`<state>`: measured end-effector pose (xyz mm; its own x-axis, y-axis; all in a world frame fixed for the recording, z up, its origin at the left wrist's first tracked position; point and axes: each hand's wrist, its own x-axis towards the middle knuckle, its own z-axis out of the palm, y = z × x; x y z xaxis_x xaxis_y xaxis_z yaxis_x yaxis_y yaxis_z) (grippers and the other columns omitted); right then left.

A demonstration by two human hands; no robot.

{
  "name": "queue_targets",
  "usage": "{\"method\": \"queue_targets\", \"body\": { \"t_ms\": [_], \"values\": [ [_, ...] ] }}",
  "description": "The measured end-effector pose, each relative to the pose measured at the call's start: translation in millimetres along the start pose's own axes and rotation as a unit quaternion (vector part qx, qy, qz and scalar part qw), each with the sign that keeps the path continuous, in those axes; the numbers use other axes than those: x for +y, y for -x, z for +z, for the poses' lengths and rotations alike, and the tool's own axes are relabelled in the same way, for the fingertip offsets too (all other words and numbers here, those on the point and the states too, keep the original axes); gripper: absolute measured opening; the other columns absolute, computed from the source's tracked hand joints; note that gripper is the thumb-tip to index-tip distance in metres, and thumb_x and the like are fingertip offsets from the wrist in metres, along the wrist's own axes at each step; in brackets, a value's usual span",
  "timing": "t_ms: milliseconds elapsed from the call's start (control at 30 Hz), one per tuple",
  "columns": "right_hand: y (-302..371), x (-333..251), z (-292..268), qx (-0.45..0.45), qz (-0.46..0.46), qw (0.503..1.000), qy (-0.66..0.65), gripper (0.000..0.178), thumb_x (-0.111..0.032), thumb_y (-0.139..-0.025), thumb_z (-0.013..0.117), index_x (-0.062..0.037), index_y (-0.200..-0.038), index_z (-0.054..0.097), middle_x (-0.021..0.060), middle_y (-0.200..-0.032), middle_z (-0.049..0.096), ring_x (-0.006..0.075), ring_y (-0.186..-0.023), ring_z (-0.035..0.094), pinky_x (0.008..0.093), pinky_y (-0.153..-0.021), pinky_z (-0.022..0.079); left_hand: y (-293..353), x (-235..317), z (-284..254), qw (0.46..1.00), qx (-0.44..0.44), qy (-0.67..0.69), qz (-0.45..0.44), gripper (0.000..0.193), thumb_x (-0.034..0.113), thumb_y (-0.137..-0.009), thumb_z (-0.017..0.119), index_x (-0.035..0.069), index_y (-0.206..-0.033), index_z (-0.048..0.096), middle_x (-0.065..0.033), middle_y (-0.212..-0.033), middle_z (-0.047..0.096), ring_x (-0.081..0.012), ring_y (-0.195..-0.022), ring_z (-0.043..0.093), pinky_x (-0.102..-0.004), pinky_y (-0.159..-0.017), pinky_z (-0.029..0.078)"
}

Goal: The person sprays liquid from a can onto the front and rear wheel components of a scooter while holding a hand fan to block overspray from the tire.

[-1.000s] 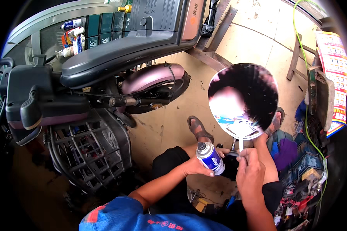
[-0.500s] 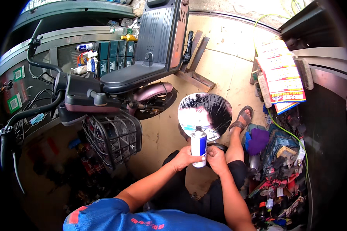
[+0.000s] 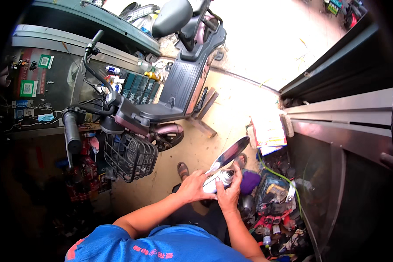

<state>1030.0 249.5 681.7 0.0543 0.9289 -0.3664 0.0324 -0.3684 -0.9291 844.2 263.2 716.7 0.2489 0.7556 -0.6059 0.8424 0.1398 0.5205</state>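
- Left hand [image 3: 191,187]: wrapped fingers are gripping a white metal can [image 3: 210,184].
- Right hand [image 3: 228,196]: curled fingers are seemingly steadying it.
- One o'clock: dark round mirror [image 3: 229,153] is leaning, support unclear.

This looks like a small scooter workshop open to the outdoors: a scooter [image 3: 179,87] stands on the floor [image 3: 233,102], near stacked dark boxes [image 3: 137,91] and a jumbled heap of parts [image 3: 275,220].
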Motion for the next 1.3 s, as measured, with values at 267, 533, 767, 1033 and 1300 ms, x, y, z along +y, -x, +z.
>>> {"method": "queue_targets", "body": {
  "t_ms": [267, 533, 767, 1033, 1300],
  "values": [
    [-51.3, -54.7, -56.2, 0.026, 0.011, 0.987, -0.159, 0.076, -0.029, -0.103, 0.072, -0.0066, -0.167, 0.038, 0.0135, -0.125, 0.066, 0.0188, -0.108, 0.064, 0.0347, -0.1, 0.053, 36.3, 10.4, -96.0, 0.991, 0.121, 0.028, -0.054, 0.061, 0.038, -0.091, 0.083, 0.003, -0.139, 0.069, -0.0184, -0.13, 0.067, -0.0424, -0.116, 0.07, -0.0505, -0.1, 0.057],
    [-105.6, -60.5, -30.4, 0.044, 0.081, 0.943, -0.319, 0.066, -0.021, -0.107, 0.062, -0.0124, -0.167, 0.037, 0.0176, -0.126, 0.067, 0.0252, -0.099, 0.072, 0.0405, -0.087, 0.064, -81.9, -14.2, -95.8, 0.946, 0.307, 0.098, -0.041, 0.032, -0.004, -0.096, 0.055, 0.005, -0.124, 0.069, -0.0219, -0.119, 0.071, -0.0486, -0.109, 0.069, -0.0537, -0.091, 0.056],
    [-144.2, -96.9, -14.9, 0.029, 0.07, 0.938, -0.339, 0.065, -0.019, -0.108, 0.06, -0.0117, -0.167, 0.035, 0.0199, -0.136, 0.064, 0.0283, -0.096, 0.073, 0.0407, -0.081, 0.065, -219.4, -19.3, -127.8, 0.921, 0.346, 0.078, -0.161, 0.032, -0.001, -0.095, 0.059, 0.007, -0.126, 0.058, -0.0275, -0.108, 0.075, -0.0513, -0.105, 0.071, -0.0603, -0.09, 0.055],
    [-185.5, -109.0, -64.1, 0.048, 0.124, 0.935, -0.328, 0.063, -0.022, -0.106, 0.053, -0.0105, -0.165, 0.035, 0.0205, -0.132, 0.063, 0.0358, -0.099, 0.075, 0.0496, -0.083, 0.068, -391.7, -68.8, -164.1, 0.886, 0.417, 0.106, -0.174, 0.027, 0.003, -0.095, 0.06, 0.002, -0.119, 0.07, -0.0304, -0.106, 0.076, -0.0522, -0.105, 0.071, -0.0601, -0.094, 0.055],
    [-289.4, -101.4, -71.6, 0.051, 0.153, 0.938, -0.306, 0.067, -0.01, -0.099, 0.065, -0.0096, -0.162, 0.041, 0.0161, -0.125, 0.067, 0.0286, -0.099, 0.071, 0.0419, -0.089, 0.062, -537.5, -119.7, -212.0, 0.898, 0.353, 0.095, -0.246, 0.036, 0.003, -0.093, 0.059, 0.002, -0.126, 0.073, -0.0279, -0.114, 0.077, -0.0477, -0.114, 0.072, -0.0555, -0.1, 0.056]
  ]
}}
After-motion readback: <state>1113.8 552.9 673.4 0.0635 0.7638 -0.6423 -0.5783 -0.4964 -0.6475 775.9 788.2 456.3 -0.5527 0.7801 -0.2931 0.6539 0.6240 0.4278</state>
